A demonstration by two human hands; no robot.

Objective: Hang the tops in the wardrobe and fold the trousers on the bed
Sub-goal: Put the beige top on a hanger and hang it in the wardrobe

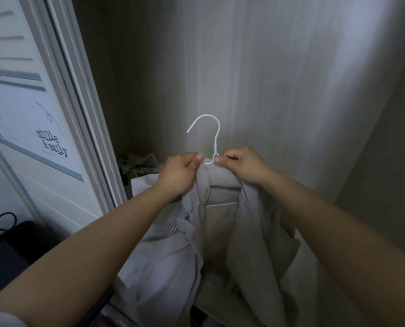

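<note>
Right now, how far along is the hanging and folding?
Done: a beige top already sits on the white wire hanger. In hand: the left hand and right hand grip its shoulders near the hook inside the wardrobe. Left: hooking it onto a rail, which is out of view; no trousers or bed visible.

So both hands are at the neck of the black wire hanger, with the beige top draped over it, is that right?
Not quite: the wire hanger is white, not black, as the head view shows. The left hand and right hand do grip at its neck, with the beige top draped over it.
</note>
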